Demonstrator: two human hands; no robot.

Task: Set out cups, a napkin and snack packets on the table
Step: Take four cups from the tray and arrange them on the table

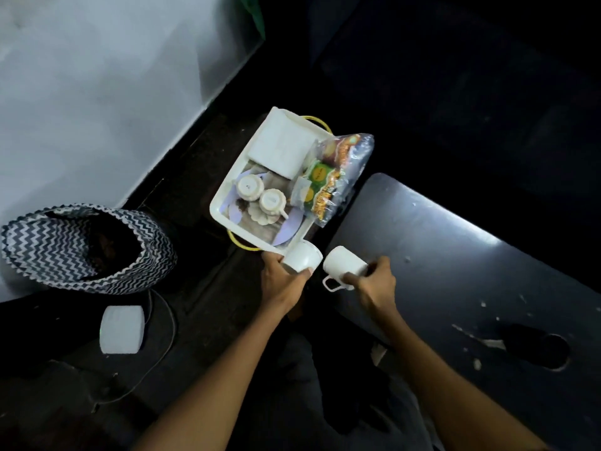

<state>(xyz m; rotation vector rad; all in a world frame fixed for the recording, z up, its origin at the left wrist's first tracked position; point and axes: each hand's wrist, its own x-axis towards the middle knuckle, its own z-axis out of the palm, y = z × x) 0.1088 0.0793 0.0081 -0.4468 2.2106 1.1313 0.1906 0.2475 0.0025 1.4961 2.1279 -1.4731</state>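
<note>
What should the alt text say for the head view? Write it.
Each hand holds a white cup: left hand one cup, right hand another, by a dark table. Behind, a white tray holds two upturned cups, a folded napkin and snack packets.

A white tray [217, 208] is sitting on a low dark stand beside the dark table [455, 271]. The tray is carrying two small cups [249, 187] turned upside down, a folded napkin [282, 146] at its far end, and snack packets [338, 177] that are hanging over its right rim. The table top is showing only pale chipped spots.
</note>
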